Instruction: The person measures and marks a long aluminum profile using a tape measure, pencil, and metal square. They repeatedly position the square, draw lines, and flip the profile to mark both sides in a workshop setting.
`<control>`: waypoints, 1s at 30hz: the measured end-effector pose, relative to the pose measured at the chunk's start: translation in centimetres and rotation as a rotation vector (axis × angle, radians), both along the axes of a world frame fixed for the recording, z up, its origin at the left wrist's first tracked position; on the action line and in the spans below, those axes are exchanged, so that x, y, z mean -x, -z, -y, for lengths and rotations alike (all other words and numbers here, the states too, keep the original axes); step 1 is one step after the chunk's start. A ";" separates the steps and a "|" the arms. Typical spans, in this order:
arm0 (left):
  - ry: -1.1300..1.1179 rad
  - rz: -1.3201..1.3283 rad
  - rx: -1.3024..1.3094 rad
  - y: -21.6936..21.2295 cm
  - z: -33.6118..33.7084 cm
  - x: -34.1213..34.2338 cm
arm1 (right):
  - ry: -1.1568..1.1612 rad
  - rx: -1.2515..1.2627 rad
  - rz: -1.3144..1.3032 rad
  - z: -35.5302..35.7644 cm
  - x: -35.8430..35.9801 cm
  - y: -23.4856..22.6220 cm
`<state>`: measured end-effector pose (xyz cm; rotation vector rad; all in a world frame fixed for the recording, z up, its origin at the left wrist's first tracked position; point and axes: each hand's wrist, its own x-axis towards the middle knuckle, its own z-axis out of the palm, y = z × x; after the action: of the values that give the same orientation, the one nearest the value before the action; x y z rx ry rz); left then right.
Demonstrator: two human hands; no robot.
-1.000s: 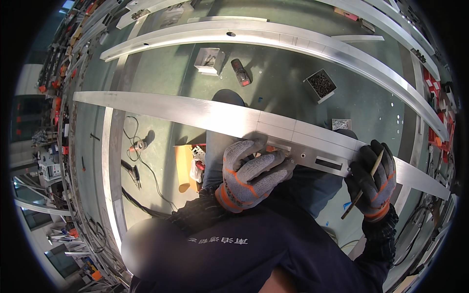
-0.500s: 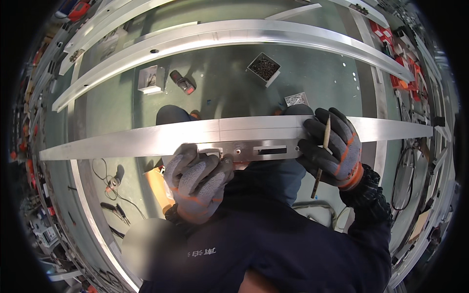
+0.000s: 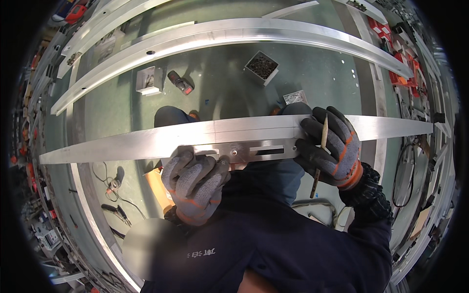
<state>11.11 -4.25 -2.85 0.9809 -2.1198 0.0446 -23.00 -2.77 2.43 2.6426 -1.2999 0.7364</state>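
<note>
A long silver aluminium profile (image 3: 132, 141) lies crosswise before me, with thin lines across its face. Against its near edge sits a slotted metal plate (image 3: 240, 152) with a small round hole and rectangular cutouts. My left hand (image 3: 195, 185), in a grey glove with orange stripes, is closed on the plate's left end, fingertips on its near edge. At the other end, my right hand (image 3: 339, 151) pinches the plate and profile between thumb and fingers. A slim pencil-like marking stick (image 3: 315, 183) is tucked through the same hand, pointing up and down. The undersides are hidden.
Farther off, another long profile (image 3: 205, 40) spans the green surface. Below it are a white box (image 3: 149, 80), a cordless power tool (image 3: 181, 83), a box of dark screws (image 3: 262, 67) and a box of silver fasteners (image 3: 294, 97). Pliers (image 3: 116, 213) and a cable lie at left.
The whole view has shifted slightly, with the plate and profile appearing a little farther left. Both hands keep their hold.
</note>
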 end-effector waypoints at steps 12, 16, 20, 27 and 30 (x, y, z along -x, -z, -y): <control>0.012 -0.104 0.032 -0.2 0.4 0.0 | 0.038 0.012 -0.022 -0.5 -1.4 -0.1; 0.001 -0.097 -0.023 0.2 -0.2 -0.3 | 0.047 -0.007 -0.032 -0.6 -1.4 -0.2; -0.009 -0.107 0.021 0.0 -0.2 -0.2 | 0.048 -0.005 -0.036 -0.7 -1.2 -0.1; -0.049 -0.151 0.036 1.0 -0.3 -0.3 | 0.061 -0.181 0.393 -1.7 -0.9 -1.0; -0.040 -0.085 0.040 0.3 0.0 -0.2 | 0.176 -0.426 0.544 -1.7 -0.8 -4.0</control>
<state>11.30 -4.27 -3.19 0.9848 -2.0142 0.0642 -22.23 -1.07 6.44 2.6727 -1.9927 1.3449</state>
